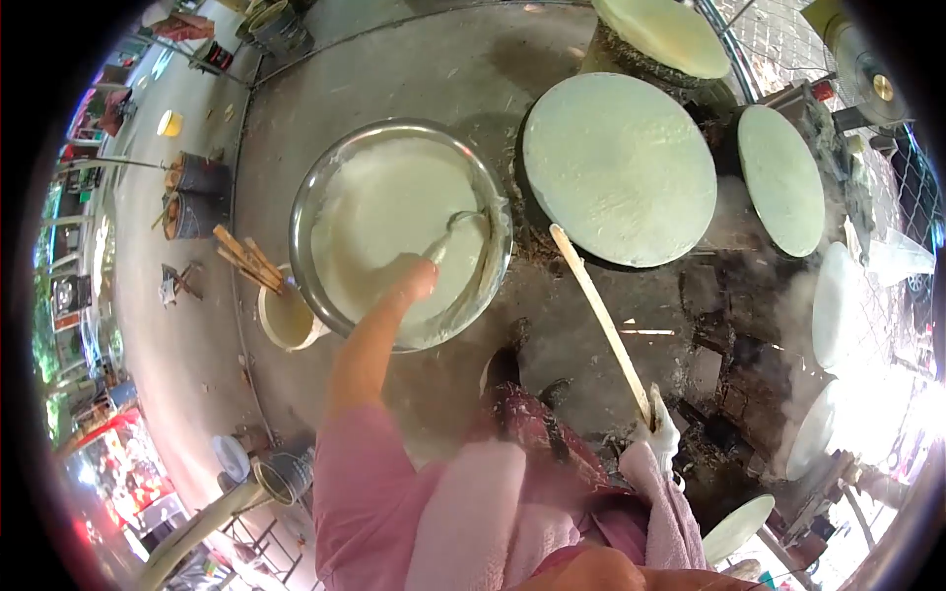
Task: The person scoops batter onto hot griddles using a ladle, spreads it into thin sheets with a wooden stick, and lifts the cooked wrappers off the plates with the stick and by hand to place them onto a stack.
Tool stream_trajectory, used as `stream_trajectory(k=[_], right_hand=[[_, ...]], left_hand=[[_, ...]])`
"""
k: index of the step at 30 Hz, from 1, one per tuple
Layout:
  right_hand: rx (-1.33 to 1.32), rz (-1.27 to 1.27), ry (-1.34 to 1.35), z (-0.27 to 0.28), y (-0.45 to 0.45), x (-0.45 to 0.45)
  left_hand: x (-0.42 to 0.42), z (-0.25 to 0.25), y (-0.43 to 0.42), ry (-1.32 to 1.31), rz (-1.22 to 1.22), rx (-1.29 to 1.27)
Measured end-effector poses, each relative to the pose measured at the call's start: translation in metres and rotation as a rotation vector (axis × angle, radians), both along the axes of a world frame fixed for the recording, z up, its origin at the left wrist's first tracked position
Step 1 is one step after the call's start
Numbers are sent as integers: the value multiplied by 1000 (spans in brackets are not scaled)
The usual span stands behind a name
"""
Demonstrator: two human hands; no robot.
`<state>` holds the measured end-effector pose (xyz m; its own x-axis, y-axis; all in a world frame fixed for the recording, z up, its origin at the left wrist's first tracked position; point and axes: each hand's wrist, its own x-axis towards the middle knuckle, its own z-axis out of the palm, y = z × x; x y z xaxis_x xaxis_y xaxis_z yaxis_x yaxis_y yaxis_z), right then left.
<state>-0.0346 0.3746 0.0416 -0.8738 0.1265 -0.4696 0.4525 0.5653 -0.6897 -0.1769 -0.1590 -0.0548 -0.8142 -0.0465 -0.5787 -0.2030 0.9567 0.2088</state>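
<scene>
My left hand (pixel 422 279) is closed around the handle of a ladle (pixel 463 223), whose head lies at the right side of a wide steel basin (pixel 298 236). Pale, thick batter (pixel 384 202) fills much of the basin. In a white glove, my right hand (pixel 664 433) grips the lower end of a long wooden stick (pixel 603 310). The stick slants up and left, its far tip close to the lower edge of a large round disc (pixel 621 167) with a pale, batter-like surface.
More round pale discs (pixel 781 180) curve along the right side, with steam or smoke near them. Bricks (pixel 754 379) lie below them. Left of the basin stands a white bucket (pixel 264 313) with wooden sticks (pixel 251 261). Dark buckets (pixel 192 215) stand farther left.
</scene>
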Motion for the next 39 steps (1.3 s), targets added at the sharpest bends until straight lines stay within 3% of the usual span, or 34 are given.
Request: stream_trajectory(k=[1, 3, 4, 6, 8, 10, 13, 15, 17, 19, 20, 21, 23, 24, 25, 27, 30, 32, 33, 36, 39], right_hand=[[-11, 54, 24, -3, -4, -1], [-64, 105, 8, 5, -22, -6], [-69, 90, -86, 18, -38, -7], [-46, 188, -287, 17, -50, 2], [104, 490, -376, 1, -53, 14], [84, 520, -619, 11, -67, 23], [-418, 455, -316, -53, -37, 91], [-305, 514, -374, -27, -27, 87], [-239, 583, -439, 31, -22, 72], [-352, 595, -240, 40, -6, 81], [-411, 601, -130, 44, -2, 78], [-242, 712, 25, 59, 4, 73], [-651, 372, -7, 30, 22, 81], [-838, 124, -149, 22, 30, 77], [-1013, -163, -254, 12, 40, 73], [-574, -222, 105, 36, 19, 74], [-668, -349, 64, 87, 21, 49], [-636, -326, 120, 78, 34, 39], [-588, -286, 155, 57, 48, 35], [-525, -241, 232, 31, 74, 29], [-533, -345, 288, 45, 100, 36]], left_hand=[[13, 3, 8, -65, 87, 65], [81, -40, 18, -142, 660, 573], [120, -74, 22, -175, 1040, 985], [152, -56, 41, -359, 1148, 1248], [179, -41, 68, -364, 1279, 1548], [193, -21, 102, -303, 1383, 1788], [202, 21, 141, -238, 1552, 2235], [205, 38, 151, -286, 1622, 2609], [206, 87, 162, 387, 1561, 1770], [212, 150, 159, 445, 1438, 1812], [216, 185, 141, 187, 1331, 2275], [220, 217, 129, -136, 1144, 2700], [223, 278, 126, 228, 912, 2420], [222, 298, 121, 395, 798, 2266], [213, 286, 101, 372, 760, 2248], [183, 329, 126, 754, 1177, 1945], [115, 297, 45, 549, 1209, 2125], [78, 287, 31, 474, 1130, 2065], [73, 291, 59, 743, 1183, 1697], [80, 311, 127, 722, 1004, 1127], [79, 328, 178, 492, 825, 1296]])
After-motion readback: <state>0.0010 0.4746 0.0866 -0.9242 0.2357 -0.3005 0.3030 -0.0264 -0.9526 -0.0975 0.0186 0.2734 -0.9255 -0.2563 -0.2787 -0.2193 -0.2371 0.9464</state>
